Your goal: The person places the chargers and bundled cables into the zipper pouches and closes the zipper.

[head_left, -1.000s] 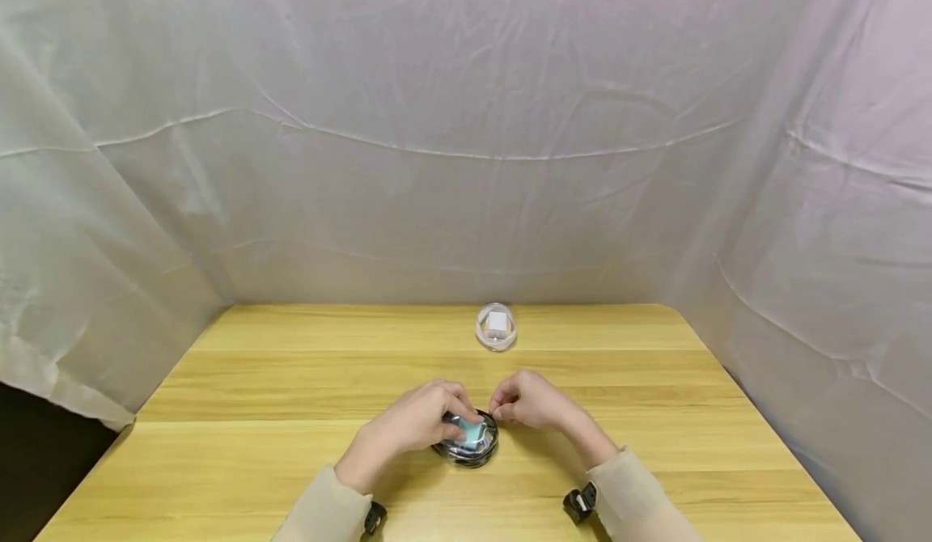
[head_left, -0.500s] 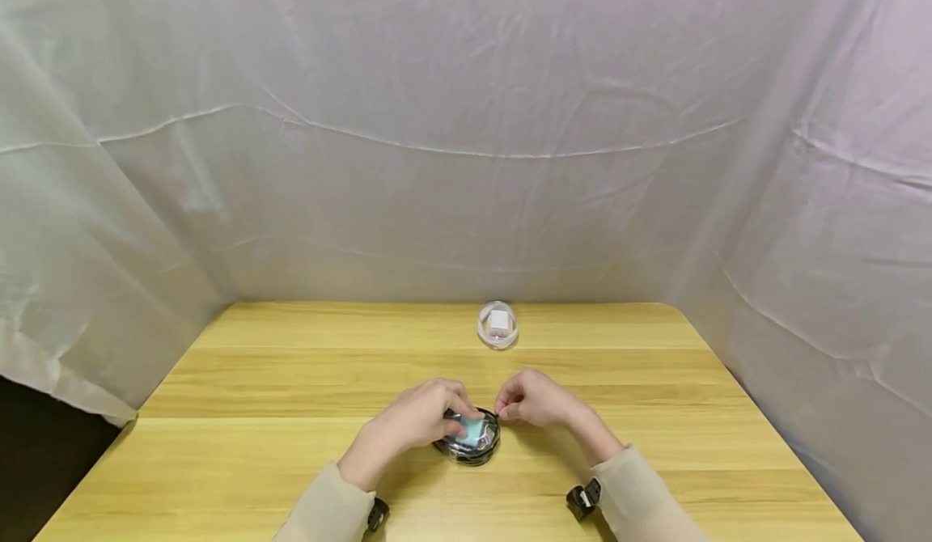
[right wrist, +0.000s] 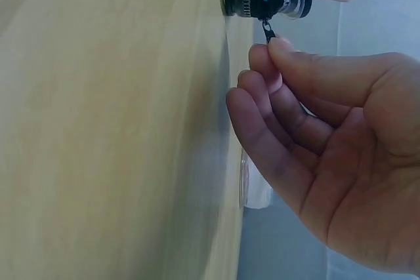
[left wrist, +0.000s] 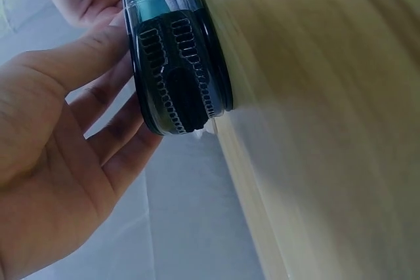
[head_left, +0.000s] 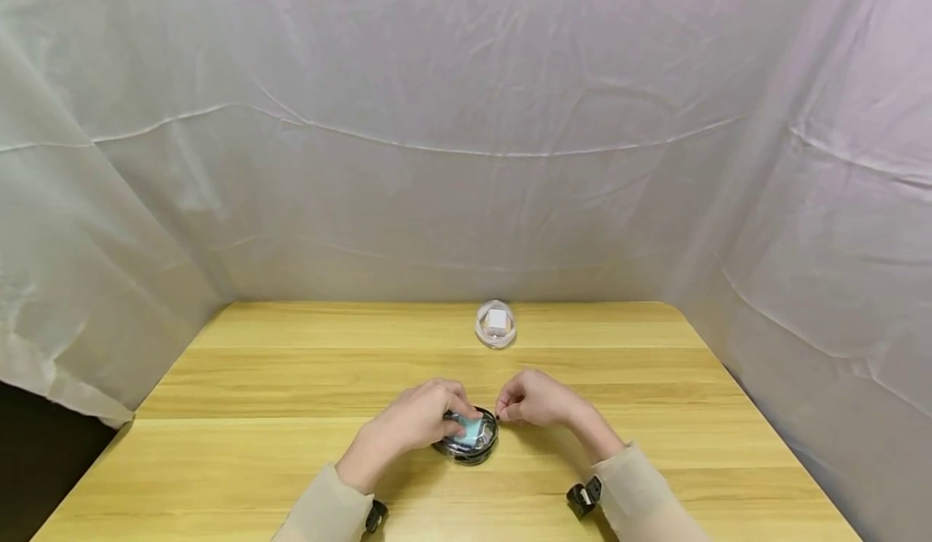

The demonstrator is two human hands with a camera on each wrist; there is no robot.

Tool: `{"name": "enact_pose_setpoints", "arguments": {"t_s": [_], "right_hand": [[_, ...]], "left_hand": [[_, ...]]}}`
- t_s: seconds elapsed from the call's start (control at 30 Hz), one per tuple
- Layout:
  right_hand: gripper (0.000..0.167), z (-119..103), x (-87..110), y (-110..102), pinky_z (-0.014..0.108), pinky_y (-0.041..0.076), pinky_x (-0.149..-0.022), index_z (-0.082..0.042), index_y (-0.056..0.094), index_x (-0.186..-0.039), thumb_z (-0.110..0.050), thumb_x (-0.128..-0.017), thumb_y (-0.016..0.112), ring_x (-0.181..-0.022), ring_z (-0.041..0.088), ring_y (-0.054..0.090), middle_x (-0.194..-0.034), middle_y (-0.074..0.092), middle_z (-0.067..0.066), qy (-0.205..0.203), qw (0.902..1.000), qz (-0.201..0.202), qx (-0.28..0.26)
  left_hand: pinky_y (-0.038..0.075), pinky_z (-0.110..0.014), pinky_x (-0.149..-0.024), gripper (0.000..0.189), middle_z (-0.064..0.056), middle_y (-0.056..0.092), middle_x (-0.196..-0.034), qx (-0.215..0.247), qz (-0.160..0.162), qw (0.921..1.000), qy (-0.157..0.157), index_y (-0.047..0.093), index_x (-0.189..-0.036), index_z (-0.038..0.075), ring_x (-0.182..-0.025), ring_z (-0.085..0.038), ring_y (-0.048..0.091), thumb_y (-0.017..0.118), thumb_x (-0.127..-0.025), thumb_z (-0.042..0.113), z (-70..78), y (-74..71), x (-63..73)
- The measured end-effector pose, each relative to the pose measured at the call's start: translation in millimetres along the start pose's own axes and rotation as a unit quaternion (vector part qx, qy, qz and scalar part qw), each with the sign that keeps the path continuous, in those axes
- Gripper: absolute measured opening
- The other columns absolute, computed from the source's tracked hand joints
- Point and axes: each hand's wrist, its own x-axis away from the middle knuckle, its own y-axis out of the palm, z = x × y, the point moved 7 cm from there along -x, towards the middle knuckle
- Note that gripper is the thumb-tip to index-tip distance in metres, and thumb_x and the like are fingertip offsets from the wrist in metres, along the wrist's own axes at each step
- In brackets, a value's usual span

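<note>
A small round zip pouch (head_left: 473, 437), clear plastic with black trim, lies flat on the wooden table; something teal shows through its top. From above and the left, my left hand (head_left: 418, 417) holds it, thumb and fingertips on its upper face. Black zip teeth run along the pouch's side (left wrist: 174, 73) in the left wrist view. At the right edge of the pouch, my right hand (head_left: 535, 399) pinches the zip pull (right wrist: 269, 31) between thumb and index finger. The other fingers of that hand (right wrist: 328, 136) are loosely bent beneath it.
Toward the table's back edge lies a clear round case or coil (head_left: 497, 341) with a white block (head_left: 497, 320) in its middle. Pale cloth (head_left: 451, 218) hangs behind and at both sides of the wooden table (head_left: 291, 364).
My right hand has shifted slightly to the right with the zip pull early on, then stayed about still. The left hand keeps its place on the pouch.
</note>
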Motion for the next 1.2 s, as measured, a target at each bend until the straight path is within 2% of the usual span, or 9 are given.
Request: {"name": "enact_pose_setpoints", "arguments": {"t_s": [0.23, 0.43, 0.53, 0.7, 0.77, 1.03, 1.2], "right_hand": [[0.01, -0.9, -2.3, 4.2, 0.021, 0.045, -0.055, -0.004, 0.073, -0.085, 0.002, -0.093, 0.07, -0.061, 0.009, 0.053, -0.072, 0.065, 0.003, 0.016, 0.9998, 0.015, -0.003], [0.01, -5.0, -4.1, 5.1, 0.023, 0.048, -0.059, -0.008, 0.074, -0.086, -0.002, -0.093, 0.072, -0.067, 0.01, 0.055, -0.077, 0.067, 0.0, 0.011, 0.9985, 0.049, 0.022], [0.01, -5.9, -5.2, 5.8, 0.024, 0.049, -0.061, -0.008, 0.073, -0.086, -0.001, -0.093, 0.072, -0.07, 0.011, 0.058, -0.078, 0.068, -0.001, 0.009, 0.9981, 0.057, 0.023], [0.011, -6.2, -7.7, 6.3, 0.023, 0.05, -0.06, -0.007, 0.074, -0.086, 0.001, -0.093, 0.071, -0.069, 0.01, 0.058, -0.077, 0.069, -0.001, 0.007, 0.9984, 0.054, 0.011], [0.011, -5.9, -8.5, 6.0, 0.023, 0.05, -0.06, -0.007, 0.074, -0.086, 0.001, -0.093, 0.071, -0.069, 0.009, 0.059, -0.078, 0.069, 0.0, 0.006, 0.9986, 0.053, 0.006], [0.011, -5.9, -8.2, 4.7, 0.022, 0.051, -0.059, -0.005, 0.076, -0.088, 0.003, -0.093, 0.071, -0.069, 0.009, 0.059, -0.08, 0.072, 0.002, -0.005, 0.9988, 0.048, 0.006], [0.012, -7.8, -7.4, 3.9, 0.021, 0.048, -0.059, -0.006, 0.076, -0.087, 0.003, -0.092, 0.071, -0.068, 0.008, 0.057, -0.079, 0.071, 0.001, -0.019, 0.9988, 0.042, 0.015]], "left_hand": [[0.056, -0.025, -0.086, 0.026, 0.016, 0.069, -0.104, -0.01, -0.006, 0.9998, 0.015, 0.082, -0.112, 0.02, -0.1, -0.006, 0.065, 0.086, -0.086, 0.018, 1.2, -2.6, 2.6], [0.056, -0.026, -0.087, 0.03, 0.013, 0.068, -0.105, -0.004, -0.015, 0.9998, 0.01, 0.081, -0.115, 0.018, -0.101, -0.006, 0.064, 0.087, -0.085, 0.019, 1.5, -5.8, 3.7], [0.056, -0.029, -0.091, 0.032, 0.011, 0.069, -0.111, -0.01, -0.012, 0.9997, 0.019, 0.081, -0.116, 0.018, -0.106, -0.009, 0.065, 0.087, -0.085, 0.019, 3.3, -6.4, 3.2], [0.053, -0.034, -0.103, 0.031, 0.008, 0.071, -0.122, -0.012, -0.008, 0.9987, 0.049, 0.081, -0.115, 0.018, -0.119, -0.014, 0.064, 0.087, -0.084, 0.015, 6.8, -5.2, 2.6], [0.052, -0.035, -0.106, 0.03, 0.008, 0.071, -0.123, -0.007, -0.009, 0.9986, 0.052, 0.082, -0.114, 0.018, -0.121, -0.014, 0.063, 0.086, -0.085, 0.014, 6.3, -4.5, 2.4], [0.054, -0.038, -0.104, 0.027, 0.006, 0.073, -0.122, 0.008, -0.001, 0.9983, 0.058, 0.082, -0.111, 0.017, -0.119, -0.017, 0.066, 0.086, -0.085, 0.011, 4.8, -4.3, 2.0], [0.054, -0.038, -0.103, 0.026, 0.008, 0.073, -0.122, 0.008, -0.001, 0.9986, 0.053, 0.083, -0.11, 0.017, -0.119, -0.017, 0.065, 0.086, -0.085, 0.012, 3.8, -3.4, 1.6]]}}
